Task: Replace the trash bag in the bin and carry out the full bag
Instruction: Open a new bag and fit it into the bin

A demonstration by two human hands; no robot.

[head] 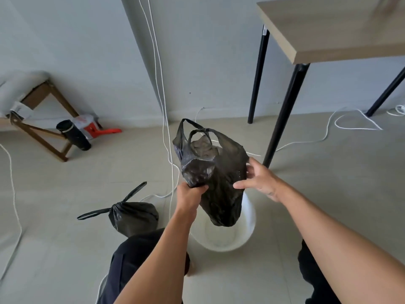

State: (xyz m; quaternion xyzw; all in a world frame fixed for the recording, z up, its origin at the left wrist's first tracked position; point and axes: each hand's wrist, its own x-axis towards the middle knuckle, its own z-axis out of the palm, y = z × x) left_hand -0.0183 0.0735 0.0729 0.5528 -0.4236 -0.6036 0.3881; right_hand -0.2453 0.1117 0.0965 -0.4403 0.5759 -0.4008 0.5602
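Fresh black bag (217, 172) held in the air directly over the white bin (248, 224), which stands on the floor just beside the table's near leg (285, 115), some way out from the floor's wall edge. Bag's long axis near vertical, tilted a little away from the person: closed bottom hangs down into the bin mouth, handle loops stand up at the far top. Left hand (189, 194) grips a bunched fold of the film low on the bag's left side, fingers curled round it. Right hand (258, 181) lies spread against the bag's right side, thumb and fingers extended and touching, not curled round anything I can make out. Judgement: bag is not yet opened or seated; the mouth must be spread and pulled down over the rim, and both hands are already level with it, the right one nearer the rim. Full bag (133, 218), tied, lies on the floor left of the bin by the person's left knee, not yet carried out. White cords (166, 119) trail across the floor behind the bin and could snag; open floor lies to the left
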